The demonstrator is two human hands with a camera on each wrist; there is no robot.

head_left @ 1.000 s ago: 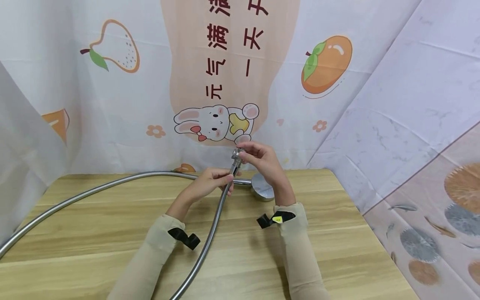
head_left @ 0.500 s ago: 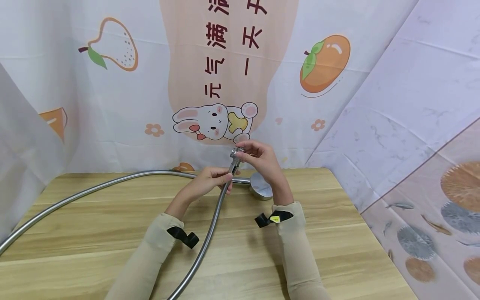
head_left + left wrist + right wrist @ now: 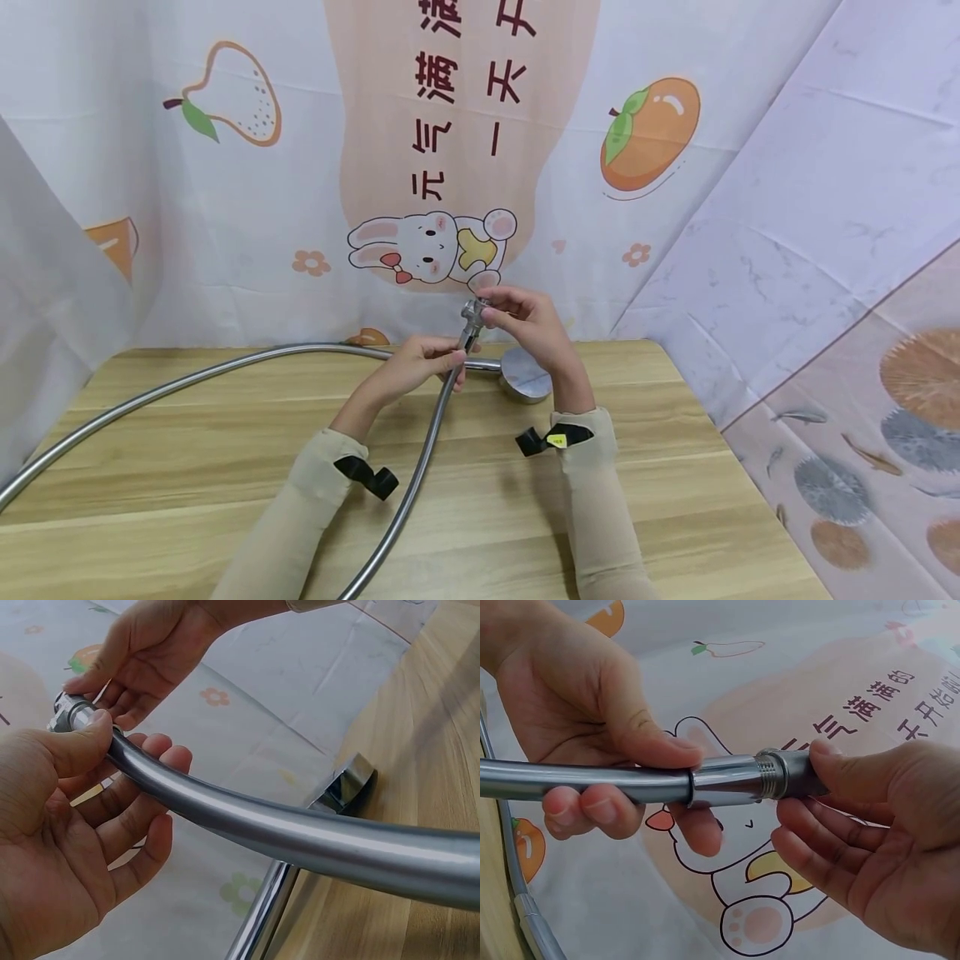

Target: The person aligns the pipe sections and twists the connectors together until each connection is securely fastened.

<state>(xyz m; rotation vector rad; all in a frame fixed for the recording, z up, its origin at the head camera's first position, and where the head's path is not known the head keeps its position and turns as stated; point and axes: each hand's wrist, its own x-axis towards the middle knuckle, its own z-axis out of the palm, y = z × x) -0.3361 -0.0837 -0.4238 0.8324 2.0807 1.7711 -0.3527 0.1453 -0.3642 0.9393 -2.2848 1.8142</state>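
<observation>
In the head view, your left hand (image 3: 411, 367) grips the metal hose (image 3: 315, 840) just behind its chrome collar (image 3: 724, 780), thumb on one side and fingers curled round the other. Your right hand (image 3: 534, 329), towards 1 o'clock from the left, pinches the metal fitting (image 3: 799, 772) at the hose's end between thumb and fingertips; screw threads (image 3: 767, 776) show between fitting and collar. You hold this joint up near the centre, and the hose leaves your left hand towards 7 o'clock. From the joint, a round chrome head (image 3: 525, 377) lies on the wooden table (image 3: 697, 517) between 4 and 5 o'clock, partly behind your right wrist, and a printed rabbit (image 3: 427, 246) on the curtain (image 3: 247, 225) sits at 11 o'clock.
</observation>
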